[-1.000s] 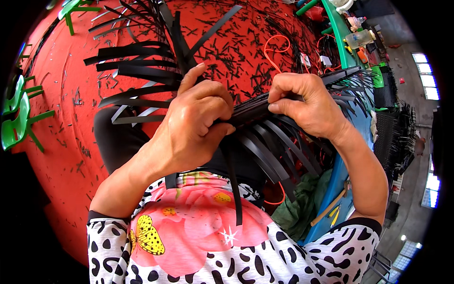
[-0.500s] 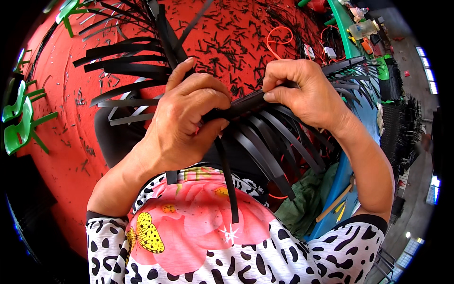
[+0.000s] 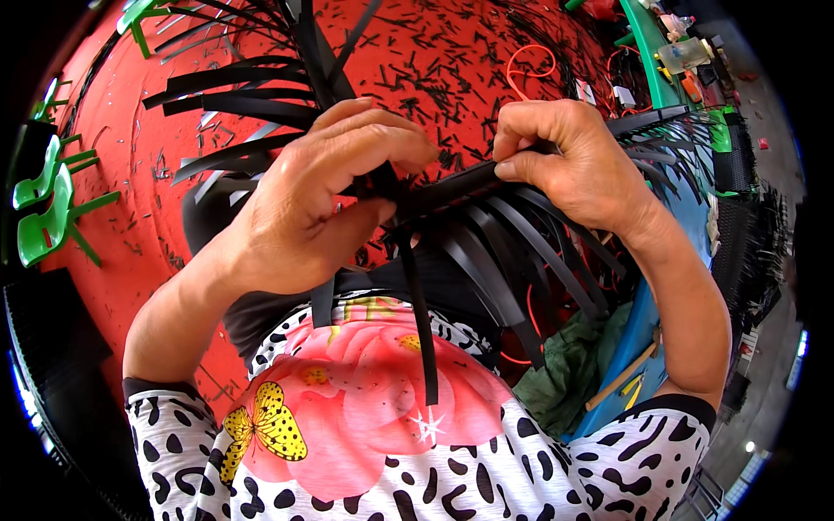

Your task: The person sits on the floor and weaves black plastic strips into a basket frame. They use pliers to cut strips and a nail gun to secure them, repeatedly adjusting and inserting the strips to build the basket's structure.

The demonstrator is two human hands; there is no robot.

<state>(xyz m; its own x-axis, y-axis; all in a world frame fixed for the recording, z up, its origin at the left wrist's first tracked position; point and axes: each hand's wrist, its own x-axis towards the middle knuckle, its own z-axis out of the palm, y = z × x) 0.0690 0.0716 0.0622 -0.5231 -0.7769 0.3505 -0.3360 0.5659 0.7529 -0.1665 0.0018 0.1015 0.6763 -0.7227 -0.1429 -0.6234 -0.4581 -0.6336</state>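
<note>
A half-woven piece of flat black plastic strips [image 3: 486,217] is held up above my lap, its loose ends fanning out to the left, top and lower right. My left hand [image 3: 321,200] is closed around the bundle where the strips cross. My right hand [image 3: 578,161] pinches one black strip between thumb and fingers and holds it taut toward the right. One long strip [image 3: 419,321] hangs straight down over my flowered shirt.
The red floor [image 3: 148,174] is littered with short black strip cuttings. Green plastic chairs [image 3: 48,213] stand at the left. An orange cord loop [image 3: 530,65] lies at the top. A blue table edge [image 3: 638,330], green cloth and a wooden-handled tool sit at lower right.
Both hands have shifted slightly upward and apart along the strips. The right hand has drawn its strip further to the right, and the fanned ends have spread wider.
</note>
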